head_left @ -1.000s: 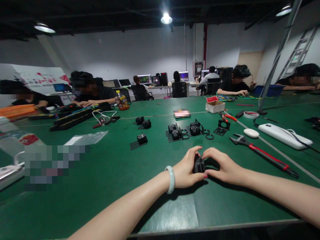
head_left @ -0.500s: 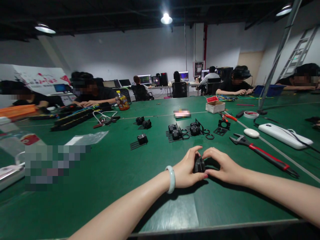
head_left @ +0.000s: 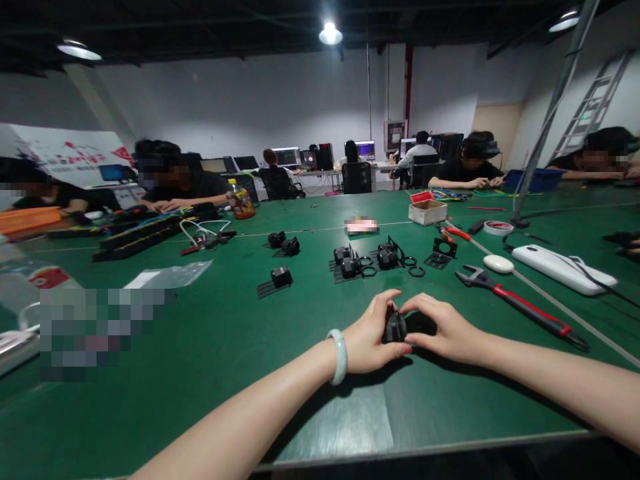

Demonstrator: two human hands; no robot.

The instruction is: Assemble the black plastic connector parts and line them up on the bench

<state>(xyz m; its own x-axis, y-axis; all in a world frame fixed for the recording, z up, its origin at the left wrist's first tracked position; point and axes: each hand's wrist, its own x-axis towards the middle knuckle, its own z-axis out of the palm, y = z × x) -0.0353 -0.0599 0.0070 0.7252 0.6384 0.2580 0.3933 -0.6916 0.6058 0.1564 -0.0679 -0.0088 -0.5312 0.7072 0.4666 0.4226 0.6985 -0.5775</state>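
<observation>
Both my hands meet over the green table (head_left: 200, 360) near its front edge, gripping one small black plastic part (head_left: 395, 327). My left hand (head_left: 373, 337), with a pale bangle on the wrist, pinches the part from the left. My right hand (head_left: 440, 330) curls round it from the right. Much of the part is hidden by my fingers. Just beyond my hands lie more black parts on flat plates (head_left: 350, 267) and loose black rings (head_left: 417, 271).
A red-handled adjustable wrench (head_left: 515, 303) lies right of my hands, with a white mouse (head_left: 499, 264) and a white oblong device (head_left: 563, 268) behind it. A small box (head_left: 427, 212), clear bag (head_left: 170, 275) and cables (head_left: 205, 233) sit farther off. Other people work around the table.
The view has shifted slightly. My hands stay together on the black part, which now shows a little more between my fingers.
</observation>
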